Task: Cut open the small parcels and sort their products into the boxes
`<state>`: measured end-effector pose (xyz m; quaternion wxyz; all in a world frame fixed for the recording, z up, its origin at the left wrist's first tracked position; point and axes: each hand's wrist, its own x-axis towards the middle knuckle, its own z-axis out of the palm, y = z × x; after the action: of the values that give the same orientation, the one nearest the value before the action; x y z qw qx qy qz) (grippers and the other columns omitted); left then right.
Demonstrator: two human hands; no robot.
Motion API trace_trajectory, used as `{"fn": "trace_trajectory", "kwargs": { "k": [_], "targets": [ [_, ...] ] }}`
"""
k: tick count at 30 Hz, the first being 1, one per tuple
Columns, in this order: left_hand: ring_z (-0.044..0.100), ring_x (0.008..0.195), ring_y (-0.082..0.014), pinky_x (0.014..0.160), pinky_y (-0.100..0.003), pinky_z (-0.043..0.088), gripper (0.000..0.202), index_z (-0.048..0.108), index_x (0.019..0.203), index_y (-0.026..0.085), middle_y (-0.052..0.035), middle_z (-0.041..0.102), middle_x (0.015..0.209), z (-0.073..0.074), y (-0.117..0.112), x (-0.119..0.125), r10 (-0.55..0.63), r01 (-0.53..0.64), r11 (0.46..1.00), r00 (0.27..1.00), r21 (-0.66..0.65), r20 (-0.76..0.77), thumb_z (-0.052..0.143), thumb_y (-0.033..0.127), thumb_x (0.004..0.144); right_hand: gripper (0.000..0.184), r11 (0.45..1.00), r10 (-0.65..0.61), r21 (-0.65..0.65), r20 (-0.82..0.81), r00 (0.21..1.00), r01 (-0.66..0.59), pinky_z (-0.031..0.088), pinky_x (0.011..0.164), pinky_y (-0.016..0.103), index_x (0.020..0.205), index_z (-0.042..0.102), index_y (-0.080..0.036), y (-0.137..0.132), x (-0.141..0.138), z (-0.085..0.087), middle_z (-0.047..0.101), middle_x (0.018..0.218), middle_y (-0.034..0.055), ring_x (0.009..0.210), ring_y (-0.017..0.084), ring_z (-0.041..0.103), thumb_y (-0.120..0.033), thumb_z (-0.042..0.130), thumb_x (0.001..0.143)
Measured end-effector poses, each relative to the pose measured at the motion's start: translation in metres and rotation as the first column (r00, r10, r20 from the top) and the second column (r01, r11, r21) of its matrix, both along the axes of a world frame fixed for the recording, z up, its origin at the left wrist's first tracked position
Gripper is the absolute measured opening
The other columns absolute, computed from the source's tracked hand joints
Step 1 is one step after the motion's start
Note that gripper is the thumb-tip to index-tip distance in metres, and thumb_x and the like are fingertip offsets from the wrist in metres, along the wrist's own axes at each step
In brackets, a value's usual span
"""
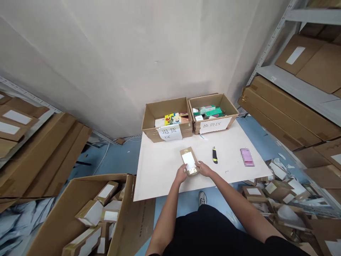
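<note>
A small brown cardboard parcel (185,150) with a white label on top is held between my two hands over the white table (157,174). My left hand (181,173) grips its near left edge, and my right hand (204,168) is closed on its near right edge. To the right of the parcel lies a black and yellow utility knife (214,155). Farther right on the tabletop is a pink-purple item (247,157), blurred so its kind cannot be made out.
Two labelled cartons stand at the table's back: the left carton (149,135) and the right carton (234,112), both holding small boxes. A big carton (66,199) of parcels sits at lower left. More parcels (253,192) are heaped at right. Shelves (301,81) flank both sides.
</note>
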<state>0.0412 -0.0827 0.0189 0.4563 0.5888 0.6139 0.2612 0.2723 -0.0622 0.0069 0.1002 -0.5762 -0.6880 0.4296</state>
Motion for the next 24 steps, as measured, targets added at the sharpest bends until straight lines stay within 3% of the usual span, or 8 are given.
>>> {"fn": "trace_trajectory", "kwargs": {
  "k": [3,6,8,11,17,22,24],
  "targets": [
    [0.049,0.148,-0.0317,0.127,-0.051,0.035,0.07,0.063,0.143,0.018,-0.0166,0.058,0.154,0.012,0.026,-0.003,-0.058,0.074,0.996,0.959,0.046,-0.276,0.075,0.014,0.073,0.081,1.0,0.005,0.014,-0.019,1.0,-0.005,0.044,0.117,0.046,0.153,0.056,-0.024,0.004,0.018,0.002,0.043,0.165,0.0161,0.148,0.032,0.048,-0.01,0.071,0.075],
    [0.024,0.161,-0.0331,0.127,-0.046,0.032,0.095,0.044,0.157,0.015,-0.0195,0.031,0.171,0.025,0.061,0.0,-0.249,0.242,0.967,0.837,-0.079,-0.487,0.083,0.02,0.07,0.08,0.995,-0.064,0.077,-0.047,0.997,0.067,0.038,0.122,0.045,0.159,0.048,-0.021,0.012,0.036,0.01,0.034,0.169,0.0178,0.153,0.03,0.041,-0.009,0.065,0.082],
    [0.011,0.164,-0.0337,0.126,-0.045,0.032,0.116,0.03,0.163,0.015,-0.0211,0.018,0.175,0.028,0.082,0.003,-0.376,0.319,0.926,0.745,-0.2,-0.552,0.09,0.027,0.065,0.075,0.985,-0.12,0.116,-0.079,0.99,0.128,0.036,0.123,0.045,0.158,0.049,-0.02,0.018,0.053,0.012,0.035,0.169,0.0176,0.154,0.029,0.04,-0.01,0.063,0.085],
    [0.009,0.164,-0.0341,0.123,-0.043,0.036,0.132,0.016,0.167,0.016,-0.0232,0.011,0.176,0.023,0.102,0.007,-0.468,0.347,0.884,0.654,-0.314,-0.594,0.094,0.033,0.062,0.067,0.953,-0.238,0.158,-0.13,0.962,0.257,0.037,0.123,0.047,0.153,0.055,-0.023,0.025,0.087,0.007,0.042,0.165,0.0142,0.151,0.027,0.042,-0.012,0.062,0.087],
    [0.008,0.164,-0.0331,0.119,-0.043,0.04,0.125,0.009,0.168,0.017,-0.0221,0.008,0.176,0.009,0.107,0.005,-0.498,0.36,0.866,0.56,-0.347,-0.662,0.087,0.032,0.071,0.057,0.866,-0.486,0.094,-0.069,0.871,0.491,0.046,0.115,0.04,0.143,0.063,-0.024,0.031,0.142,-0.029,0.063,0.142,0.0096,0.132,0.024,0.06,-0.014,0.058,0.087],
    [0.003,0.164,-0.0329,0.116,-0.043,0.044,0.122,0.007,0.169,0.018,-0.0186,0.002,0.177,0.007,0.104,0.005,-0.521,0.358,0.853,0.558,-0.379,-0.645,0.082,0.033,0.075,0.057,0.83,-0.557,-0.027,0.015,0.831,0.557,0.051,0.107,0.037,0.145,0.06,-0.024,0.05,0.144,-0.066,0.065,0.134,0.0094,0.121,0.025,0.065,-0.022,0.062,0.089],
    [0.001,0.164,-0.0327,0.115,-0.042,0.044,0.121,0.007,0.169,0.018,-0.0185,0.0,0.177,0.007,0.103,0.006,-0.531,0.349,0.848,0.559,-0.399,-0.637,0.083,0.032,0.075,0.06,0.839,-0.542,-0.033,0.032,0.84,0.543,0.05,0.106,0.039,0.148,0.056,-0.02,0.058,0.138,-0.08,0.064,0.136,0.013,0.122,0.027,0.064,-0.026,0.064,0.089]
  ]
}}
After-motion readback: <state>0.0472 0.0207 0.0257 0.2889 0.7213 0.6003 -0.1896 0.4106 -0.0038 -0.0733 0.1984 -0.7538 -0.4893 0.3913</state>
